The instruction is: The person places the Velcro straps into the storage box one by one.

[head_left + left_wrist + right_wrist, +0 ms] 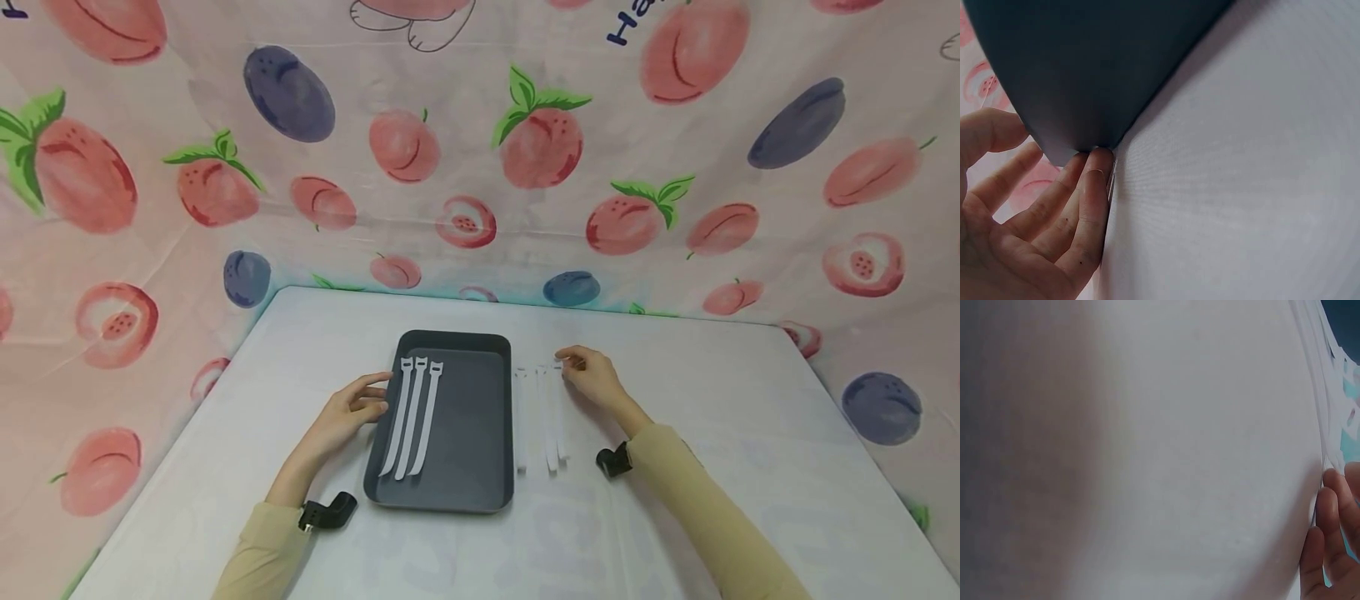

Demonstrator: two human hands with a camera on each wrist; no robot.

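A dark grey tray (pixel 468 417) lies in the middle of the white table (pixel 712 392), with three white straps (pixel 412 417) side by side in its left half. Three more white straps (pixel 542 417) lie on the table just right of the tray. My left hand (pixel 375 398) rests beside the tray, its relaxed fingers (pixel 1094 172) touching the tray's (pixel 1085 62) left edge. My right hand (pixel 572 364) pinches the far end of the rightmost strap (pixel 559 408). In the right wrist view only fingertips (pixel 1330 531) and the straps' (pixel 1325 381) edge show.
A cloth with a peach and plum print (pixel 540 150) hangs behind and at both sides of the table. Bare white tabletop (pixel 1241 187) spreads left of the tray, right of the loose straps and toward the front edge.
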